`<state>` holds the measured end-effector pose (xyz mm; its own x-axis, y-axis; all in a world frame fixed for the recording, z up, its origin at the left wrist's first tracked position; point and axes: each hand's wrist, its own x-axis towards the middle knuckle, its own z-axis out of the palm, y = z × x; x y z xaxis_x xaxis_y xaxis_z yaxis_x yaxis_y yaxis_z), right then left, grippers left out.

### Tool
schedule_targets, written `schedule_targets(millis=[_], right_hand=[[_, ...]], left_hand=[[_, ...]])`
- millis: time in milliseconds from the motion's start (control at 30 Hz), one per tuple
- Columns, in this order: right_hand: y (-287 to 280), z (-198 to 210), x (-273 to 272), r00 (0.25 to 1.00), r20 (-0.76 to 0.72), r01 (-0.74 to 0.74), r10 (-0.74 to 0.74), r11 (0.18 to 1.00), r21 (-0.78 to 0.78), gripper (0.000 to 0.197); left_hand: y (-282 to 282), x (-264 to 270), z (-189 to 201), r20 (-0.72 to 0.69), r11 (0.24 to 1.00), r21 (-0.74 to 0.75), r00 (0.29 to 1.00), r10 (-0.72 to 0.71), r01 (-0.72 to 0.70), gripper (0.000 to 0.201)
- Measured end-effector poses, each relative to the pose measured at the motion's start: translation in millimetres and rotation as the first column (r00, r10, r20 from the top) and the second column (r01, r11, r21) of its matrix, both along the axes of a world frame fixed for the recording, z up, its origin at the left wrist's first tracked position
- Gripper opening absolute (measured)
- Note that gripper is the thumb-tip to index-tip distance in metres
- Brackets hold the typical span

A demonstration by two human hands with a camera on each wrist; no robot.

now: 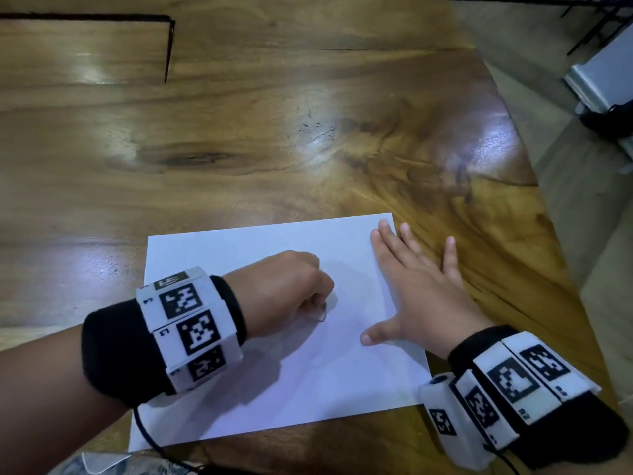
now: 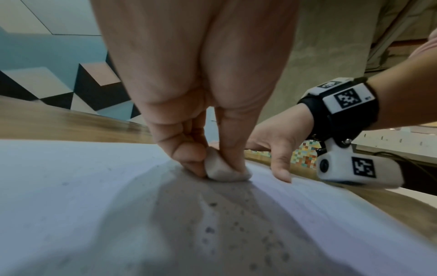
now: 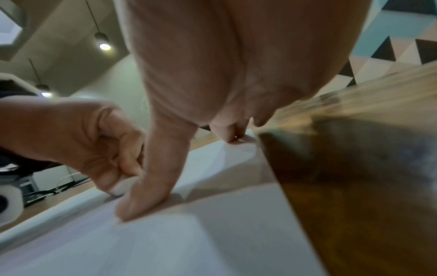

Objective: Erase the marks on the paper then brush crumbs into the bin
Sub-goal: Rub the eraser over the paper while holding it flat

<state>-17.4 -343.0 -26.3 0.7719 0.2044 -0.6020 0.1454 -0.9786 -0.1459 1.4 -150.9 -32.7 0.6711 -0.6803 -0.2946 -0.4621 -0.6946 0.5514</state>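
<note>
Pinching a small white eraser between curled fingers and thumb, the left hand presses it down onto the middle of a white sheet of paper that lies flat on a glossy wooden table, near the table's front right corner. Grey eraser crumbs speckle the sheet just in front of the eraser, toward the wrist. The right hand lies flat with its fingers straight and spread, thumb and index finger on the paper's right edge and the outer fingers on the bare wood beside it. Both wrists wear black bands with white marker blocks.
</note>
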Motion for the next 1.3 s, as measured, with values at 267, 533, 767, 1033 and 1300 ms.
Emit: schedule_targets(millis=[267,533,767,1033,1300], right_hand=[[5,2,0,0.997,-0.063,-0.043,0.036,0.994,-0.098,0.141],[6,4,0,0.996,-0.086,-0.036,0.027,0.994,-0.102,0.141],[6,4,1,0.993,-0.118,-0.034,0.022,0.994,-0.101,0.139],[6,5,2,0.990,-0.139,-0.016,0.003,0.995,-0.095,0.141],[6,5,2,0.991,-0.133,-0.023,0.009,0.994,-0.103,0.140]], left_hand=[[-31,58,17,0.062,0.987,0.073,0.988,0.140,-0.144,0.010],[-21,30,7,-0.009,0.994,0.072,0.997,-0.077,0.078,0.014],[-50,59,7,0.102,0.999,0.017,0.994,0.046,-0.048,0.002],[-19,20,4,-0.021,0.993,0.053,0.994,-0.108,0.109,0.011],[-37,41,1,0.096,0.999,0.000,0.995,0.035,-0.035,0.024]])
